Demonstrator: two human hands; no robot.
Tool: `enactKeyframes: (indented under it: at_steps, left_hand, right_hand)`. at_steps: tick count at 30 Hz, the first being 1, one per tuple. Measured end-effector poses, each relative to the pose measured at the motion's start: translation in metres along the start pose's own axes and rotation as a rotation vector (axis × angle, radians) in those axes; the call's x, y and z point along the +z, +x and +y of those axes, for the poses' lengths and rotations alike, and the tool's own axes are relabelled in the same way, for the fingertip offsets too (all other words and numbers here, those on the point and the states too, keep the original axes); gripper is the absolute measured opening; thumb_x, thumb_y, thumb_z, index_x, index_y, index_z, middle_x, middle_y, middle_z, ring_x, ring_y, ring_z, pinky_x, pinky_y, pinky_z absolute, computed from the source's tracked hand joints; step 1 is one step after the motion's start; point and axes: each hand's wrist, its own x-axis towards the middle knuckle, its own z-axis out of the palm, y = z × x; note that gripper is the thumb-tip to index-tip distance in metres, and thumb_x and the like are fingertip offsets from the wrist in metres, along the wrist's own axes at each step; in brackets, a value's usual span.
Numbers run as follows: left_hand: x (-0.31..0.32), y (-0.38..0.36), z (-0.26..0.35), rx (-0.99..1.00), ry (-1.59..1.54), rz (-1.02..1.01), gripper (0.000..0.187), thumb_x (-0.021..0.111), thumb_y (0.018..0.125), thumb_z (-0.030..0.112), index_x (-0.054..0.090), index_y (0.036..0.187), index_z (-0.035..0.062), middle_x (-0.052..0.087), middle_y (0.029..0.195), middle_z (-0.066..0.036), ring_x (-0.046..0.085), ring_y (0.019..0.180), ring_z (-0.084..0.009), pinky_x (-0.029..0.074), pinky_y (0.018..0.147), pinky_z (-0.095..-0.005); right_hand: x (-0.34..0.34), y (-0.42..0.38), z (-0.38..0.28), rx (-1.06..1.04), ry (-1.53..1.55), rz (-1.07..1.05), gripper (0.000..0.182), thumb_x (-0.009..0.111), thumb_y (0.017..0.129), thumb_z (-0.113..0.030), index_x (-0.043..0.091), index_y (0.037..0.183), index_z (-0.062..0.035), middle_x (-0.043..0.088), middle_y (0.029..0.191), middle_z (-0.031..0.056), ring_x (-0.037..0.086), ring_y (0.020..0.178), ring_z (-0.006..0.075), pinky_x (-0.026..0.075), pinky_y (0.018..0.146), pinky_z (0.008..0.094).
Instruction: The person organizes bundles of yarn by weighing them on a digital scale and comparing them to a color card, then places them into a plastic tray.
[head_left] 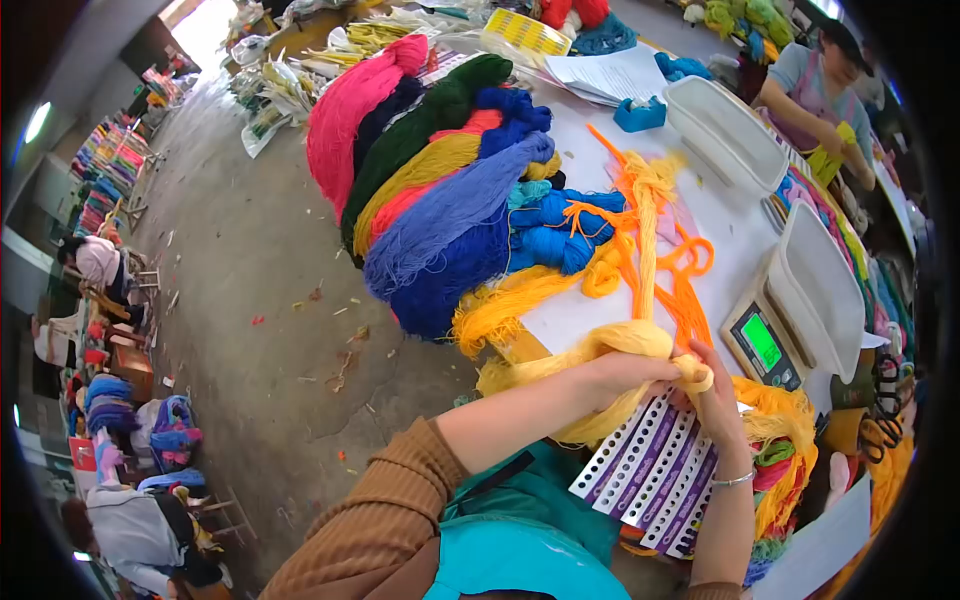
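Turquoise apron fabric lies nearest, with purple-and-white cards punched with rows of holes just beyond to the right. Over the cards' far end, the left hand is closed on a pale-yellow yarn skein, while the right hand, fingers bent, grips a loop of the same yarn. Farther right sits a scale with a lit green display; farther left, a heap of multicoloured yarn skeins lies on the white tabletop.

A pale yellow skein of fine yarn is bunched and looped near the white tabletop's edge, one straight length stretching away.
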Motion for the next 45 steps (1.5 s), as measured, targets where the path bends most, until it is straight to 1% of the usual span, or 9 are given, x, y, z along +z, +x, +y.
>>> enactKeyframes:
  at_steps: [6,9,11,18,24,26,33,35,45]
  left_hand:
    - [-0.013,-0.010,-0.013,0.085,0.032,0.012,0.020,0.065,0.095,0.032,0.062,0.098,0.0133,0.053,0.077,0.006,0.047,0.068,-0.0030,0.036,0.058,-0.0213]
    - [0.005,-0.011,-0.013,0.033,0.194,0.249,0.035,0.062,0.097,0.034,0.063,0.121,0.0089,0.064,0.110,-0.001,0.060,0.096,-0.0120,0.049,0.083,-0.0277]
    - [-0.009,0.003,-0.031,0.102,0.144,0.140,0.038,0.061,0.098,0.034,0.062,0.126,0.0084,0.064,0.118,-0.004,0.060,0.107,-0.0147,0.048,0.093,-0.0294]
    - [0.024,-0.009,-0.008,0.257,0.273,0.234,0.031,0.062,0.095,0.008,0.053,0.125,0.0062,0.060,0.098,0.000,0.058,0.087,-0.0067,0.048,0.075,-0.0219]
    - [0.037,-0.023,-0.014,0.475,0.905,0.321,0.040,0.063,0.091,0.002,0.047,0.128,0.0053,0.048,0.088,0.003,0.051,0.078,-0.0054,0.045,0.073,-0.0209]
    - [0.022,-0.010,-0.033,0.614,0.860,0.307,0.035,0.063,0.093,0.004,0.049,0.125,0.0052,0.054,0.094,0.001,0.054,0.082,-0.0066,0.047,0.076,-0.0221]
    - [0.019,-0.009,-0.013,0.159,0.456,0.299,0.019,0.058,0.098,0.016,0.058,0.114,0.0055,0.064,0.093,-0.003,0.061,0.084,-0.0113,0.050,0.077,-0.0270]
    - [0.025,-0.014,0.001,0.042,-0.088,0.263,0.016,0.060,0.097,0.016,0.059,0.110,0.0059,0.064,0.094,-0.005,0.062,0.086,-0.0120,0.052,0.078,-0.0296]
    - [-0.018,-0.008,-0.002,0.055,-0.459,0.341,0.016,0.067,0.092,0.019,0.060,0.099,0.0067,0.062,0.090,-0.005,0.045,0.055,-0.0052,0.034,0.044,-0.0183]
  right_hand:
    - [0.013,0.000,-0.014,0.029,-0.094,-0.070,0.052,0.059,0.098,-0.038,0.047,0.139,-0.0079,0.062,0.106,0.0034,0.062,0.082,0.0101,0.051,0.069,0.0246]
    - [0.005,0.012,0.017,-0.203,-0.016,-0.074,0.045,0.056,0.100,-0.035,0.051,0.136,-0.0087,0.063,0.105,0.0022,0.061,0.085,0.0098,0.050,0.069,0.0249]
    - [0.012,-0.001,-0.015,-0.019,-0.085,-0.046,0.041,0.054,0.101,-0.033,0.053,0.134,-0.0094,0.063,0.105,0.0019,0.060,0.087,0.0101,0.050,0.071,0.0251]
    - [0.002,-0.005,-0.013,0.018,0.076,-0.132,0.055,0.047,0.102,-0.052,0.048,0.137,-0.0101,0.061,0.097,0.0015,0.058,0.076,0.0067,0.049,0.066,0.0224]
    - [0.003,-0.002,-0.009,0.056,-0.002,-0.105,0.056,0.055,0.100,-0.042,0.043,0.143,-0.0076,0.062,0.103,0.0052,0.060,0.082,0.0097,0.051,0.070,0.0250]
    - [0.006,0.001,-0.006,0.077,0.007,-0.093,0.055,0.057,0.100,-0.039,0.043,0.143,-0.0075,0.063,0.103,0.0064,0.061,0.083,0.0098,0.052,0.070,0.0246]
    - [0.000,-0.012,-0.030,0.131,0.228,-0.150,0.055,0.062,0.097,-0.029,0.043,0.143,-0.0060,0.063,0.087,0.0024,0.058,0.071,0.0052,0.049,0.062,0.0192]
    - [-0.006,-0.016,-0.032,0.148,0.301,-0.200,0.060,0.066,0.093,-0.027,0.042,0.144,-0.0056,0.059,0.079,-0.0020,0.053,0.065,0.0020,0.045,0.059,0.0168]
    - [-0.072,-0.064,-0.042,-0.026,0.045,0.095,0.053,0.064,0.089,-0.010,0.050,0.140,-0.0073,0.057,0.072,-0.0064,0.040,0.058,-0.0017,0.029,0.051,0.0167]
